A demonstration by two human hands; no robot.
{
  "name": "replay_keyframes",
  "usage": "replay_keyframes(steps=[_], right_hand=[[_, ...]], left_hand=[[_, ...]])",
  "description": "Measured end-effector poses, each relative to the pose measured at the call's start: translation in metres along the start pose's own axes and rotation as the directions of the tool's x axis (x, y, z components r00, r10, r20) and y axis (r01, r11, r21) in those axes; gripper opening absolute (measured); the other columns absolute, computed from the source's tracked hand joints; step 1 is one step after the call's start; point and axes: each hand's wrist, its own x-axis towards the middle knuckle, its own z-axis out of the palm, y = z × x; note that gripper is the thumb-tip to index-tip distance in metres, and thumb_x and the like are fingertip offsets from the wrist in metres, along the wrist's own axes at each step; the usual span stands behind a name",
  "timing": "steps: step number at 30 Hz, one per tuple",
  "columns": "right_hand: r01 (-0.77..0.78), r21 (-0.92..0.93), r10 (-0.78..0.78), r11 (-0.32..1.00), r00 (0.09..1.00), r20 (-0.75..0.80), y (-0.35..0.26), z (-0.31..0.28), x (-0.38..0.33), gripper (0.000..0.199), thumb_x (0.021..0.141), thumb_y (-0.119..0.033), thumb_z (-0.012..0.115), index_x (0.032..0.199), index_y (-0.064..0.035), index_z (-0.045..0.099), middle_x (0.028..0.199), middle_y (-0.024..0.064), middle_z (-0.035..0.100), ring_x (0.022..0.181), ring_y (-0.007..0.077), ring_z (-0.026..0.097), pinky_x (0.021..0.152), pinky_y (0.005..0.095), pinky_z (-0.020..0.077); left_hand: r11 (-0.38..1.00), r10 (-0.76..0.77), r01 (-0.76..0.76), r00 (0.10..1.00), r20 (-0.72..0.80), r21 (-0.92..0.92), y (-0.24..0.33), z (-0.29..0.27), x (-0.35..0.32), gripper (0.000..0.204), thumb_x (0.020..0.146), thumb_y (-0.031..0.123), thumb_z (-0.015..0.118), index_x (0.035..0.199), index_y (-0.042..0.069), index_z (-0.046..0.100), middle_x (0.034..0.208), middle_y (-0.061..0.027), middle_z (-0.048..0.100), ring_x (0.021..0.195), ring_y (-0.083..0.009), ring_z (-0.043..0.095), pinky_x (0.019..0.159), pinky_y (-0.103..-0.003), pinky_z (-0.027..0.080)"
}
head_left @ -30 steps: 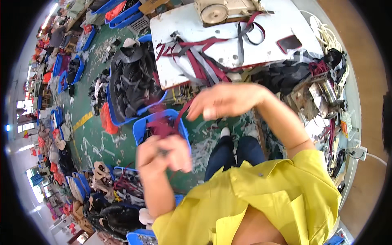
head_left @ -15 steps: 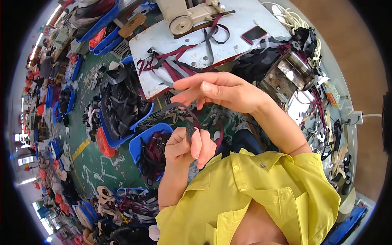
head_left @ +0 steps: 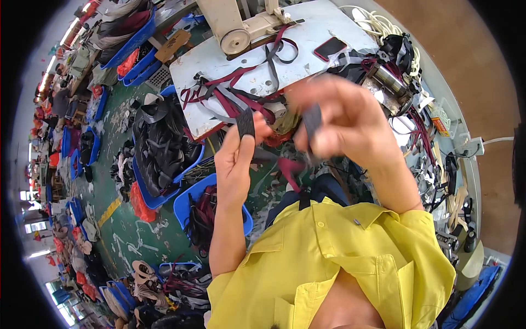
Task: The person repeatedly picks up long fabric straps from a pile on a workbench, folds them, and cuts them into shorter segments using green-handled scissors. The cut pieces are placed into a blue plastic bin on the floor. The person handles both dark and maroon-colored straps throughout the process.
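Between the thumb and fingers of my left hand is the end of a black webbing strap, its end pointing up. My right hand, smeared by motion, pinches another dark strap piece a short way to the right. Whether the two pieces belong to one strap cannot be seen. Below and between the hands hangs a blurred maroon strip. Just beyond my hands, maroon, grey and black straps lie tangled on a white sewing table.
A beige sewing machine stands on the table, with a phone to its right. Blue bins of straps and dark pieces sit on the scrap-strewn green floor. A metal motor and cables are at the right.
My left hand has risen and now shows the strap end upright. My right hand has moved right, its fingers now closed on a dark strap piece. The view has shifted slightly.
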Motion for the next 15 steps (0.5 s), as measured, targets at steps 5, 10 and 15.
replay_keyframes(steps=[5, 10, 15], right_hand=[[0.367, -0.646, -0.433, 0.669, 0.899, 0.062, 0.004, 0.015, -0.003, 0.011, 0.069, -0.002, 0.073, 0.076, -0.0041, 0.065, 0.094, 0.0103, 0.063, 0.095, 0.0159, 0.056, 0.089, 0.0312, 0.0383], [0.025, 0.007, -0.021, 1.000, 0.931, -0.364, 0.013, -0.004, -0.013, 0.011, 0.072, -0.002, 0.071, 0.080, -0.0016, 0.063, 0.090, 0.0041, 0.062, 0.080, 0.0057, 0.056, 0.069, 0.0218, 0.0446], [0.160, -0.089, -0.183, 0.983, 0.842, -0.508, 0.019, -0.029, -0.037, 0.033, 0.073, 0.001, 0.070, 0.103, -0.0008, 0.058, 0.077, -0.0020, 0.055, 0.073, 0.0035, 0.053, 0.062, 0.0177, 0.0432]], left_hand=[[0.965, 0.229, -0.247, 0.957, 0.176, 0.088, 0.013, 0.032, 0.006, 0.024, 0.093, 0.004, 0.042, 0.112, -0.005, 0.055, 0.106, -0.0079, 0.060, 0.096, -0.0114, 0.055, 0.084, -0.024, 0.043], [0.992, 0.062, -0.041, 0.981, 0.183, -0.119, 0.002, 0.064, 0.013, 0.034, 0.096, 0.017, 0.043, 0.120, -0.006, 0.049, 0.105, -0.0069, 0.059, 0.093, -0.0100, 0.054, 0.081, -0.021, 0.041], [0.992, -0.125, 0.122, 0.957, 0.264, 0.028, -0.010, 0.078, 0.020, 0.039, 0.097, 0.028, 0.043, 0.112, -0.007, 0.053, 0.098, -0.0086, 0.059, 0.089, -0.0102, 0.054, 0.076, -0.021, 0.040]])
